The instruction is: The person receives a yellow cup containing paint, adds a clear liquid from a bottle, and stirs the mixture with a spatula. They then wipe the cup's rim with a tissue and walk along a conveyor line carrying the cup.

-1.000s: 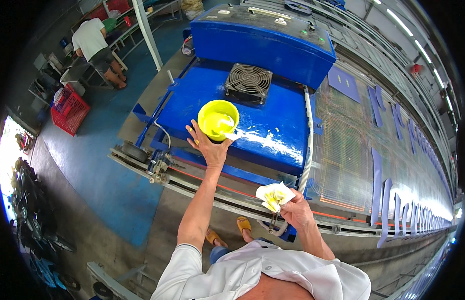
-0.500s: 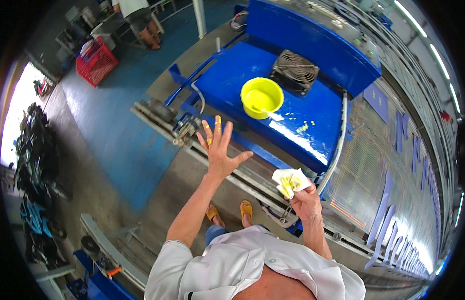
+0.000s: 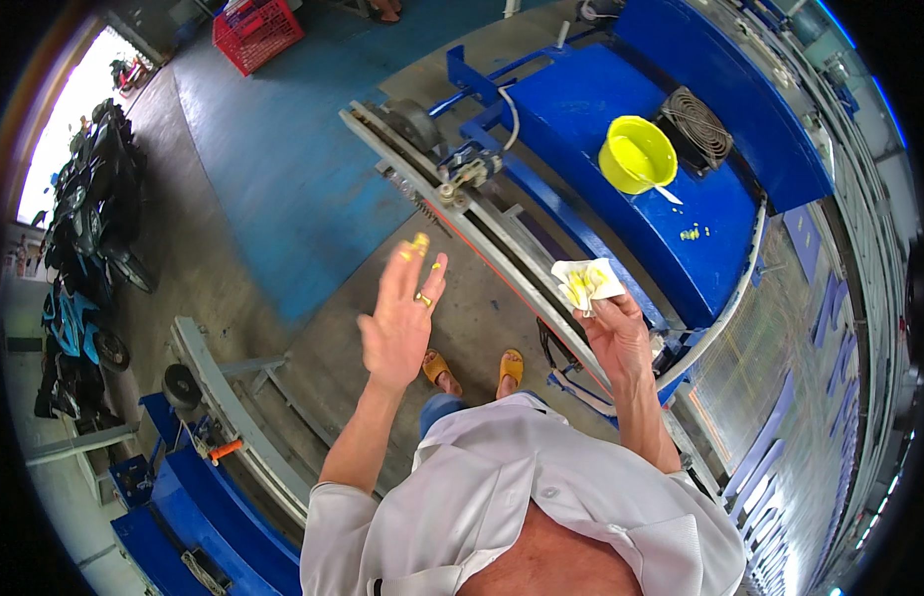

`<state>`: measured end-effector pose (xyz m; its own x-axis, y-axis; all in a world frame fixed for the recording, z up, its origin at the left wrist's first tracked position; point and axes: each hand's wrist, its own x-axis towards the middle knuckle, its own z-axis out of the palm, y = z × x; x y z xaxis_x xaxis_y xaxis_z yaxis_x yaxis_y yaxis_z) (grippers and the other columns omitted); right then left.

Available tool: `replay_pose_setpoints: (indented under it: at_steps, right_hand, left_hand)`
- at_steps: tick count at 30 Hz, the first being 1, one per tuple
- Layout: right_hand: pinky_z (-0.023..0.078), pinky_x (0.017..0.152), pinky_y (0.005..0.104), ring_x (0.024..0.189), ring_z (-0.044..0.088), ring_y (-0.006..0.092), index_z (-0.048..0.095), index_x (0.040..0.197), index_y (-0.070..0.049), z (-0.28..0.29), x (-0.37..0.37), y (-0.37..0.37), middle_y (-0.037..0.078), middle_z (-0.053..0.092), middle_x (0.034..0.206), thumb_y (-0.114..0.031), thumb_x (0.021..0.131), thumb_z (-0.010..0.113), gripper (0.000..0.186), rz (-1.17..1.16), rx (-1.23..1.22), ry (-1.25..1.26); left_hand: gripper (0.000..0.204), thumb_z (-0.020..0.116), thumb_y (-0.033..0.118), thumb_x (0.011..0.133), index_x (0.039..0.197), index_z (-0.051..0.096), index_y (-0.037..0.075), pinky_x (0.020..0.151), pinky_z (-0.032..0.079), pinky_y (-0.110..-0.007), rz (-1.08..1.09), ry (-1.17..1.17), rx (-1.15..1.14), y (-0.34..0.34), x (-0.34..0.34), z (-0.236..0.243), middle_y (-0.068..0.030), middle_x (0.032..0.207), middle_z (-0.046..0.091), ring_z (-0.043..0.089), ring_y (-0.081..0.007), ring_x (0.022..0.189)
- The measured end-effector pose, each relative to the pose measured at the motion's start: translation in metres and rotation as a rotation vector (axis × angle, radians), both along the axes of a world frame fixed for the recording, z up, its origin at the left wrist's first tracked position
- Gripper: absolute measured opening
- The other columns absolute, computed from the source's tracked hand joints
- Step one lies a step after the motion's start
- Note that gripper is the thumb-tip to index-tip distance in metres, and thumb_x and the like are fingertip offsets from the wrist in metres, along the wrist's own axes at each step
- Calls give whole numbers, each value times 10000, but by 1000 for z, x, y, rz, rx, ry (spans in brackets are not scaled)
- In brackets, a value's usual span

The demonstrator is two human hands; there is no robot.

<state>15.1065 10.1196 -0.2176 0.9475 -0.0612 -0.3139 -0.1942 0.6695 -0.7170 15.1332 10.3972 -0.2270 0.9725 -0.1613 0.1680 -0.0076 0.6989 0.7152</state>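
Observation:
Yellow smears mark the fingertips of my left hand (image 3: 398, 323), which is raised in the air with its fingers spread and holds nothing. A ring shows on one of its fingers. Pinched in my right hand (image 3: 618, 333) is a crumpled white cloth or tissue (image 3: 587, 285) stained yellow. Beyond it, a bright yellow bowl (image 3: 638, 156) of yellow liquid stands on the blue metal machine bed (image 3: 561, 119). A whitish stick-like thing (image 3: 667, 194) leans out over the bowl's near rim. Yellow drops (image 3: 690, 234) lie on the blue surface beside it.
A fan with a round grille (image 3: 697, 129) sits behind the bowl. A grey metal rail (image 3: 482, 238) crosses in front of me. To the right is a long table with purple strips (image 3: 765, 437). Motorcycles (image 3: 99, 209) and a red crate (image 3: 257, 36) stand at the left.
My view has turned left, so the bowl and machine appear farther right. My left hand has turned and swung away from the machine. My right hand still grips the stained cloth.

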Motion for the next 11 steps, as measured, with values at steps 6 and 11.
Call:
replay_pose_setpoints:
  at_steps: [6, 11]
  right_hand:
    - [538, 786, 361, 967, 646, 200, 648, 1054, -25, 15, 18, 76, 96, 683, 1053, -2, 857, 657, 199, 153, -2, -44]
    - [520, 771, 365, 944, 643, 201, 654, 1081, -33, 10, 35, 135, 88, 685, 1057, -52, 853, 692, 232, 339, 7, -99]
  left_hand:
    - [948, 234, 849, 815, 1544, 116, 255, 1148, 101, -551, 99, 67, -177, 58, -7, 3, -53, 1591, 179, 252, -480, 1395]
    - [964, 237, 859, 804, 1546, 95, 260, 1153, 97, -548, 48, -67, -146, 107, -21, 13, -101, 1603, 124, 246, -482, 1397]
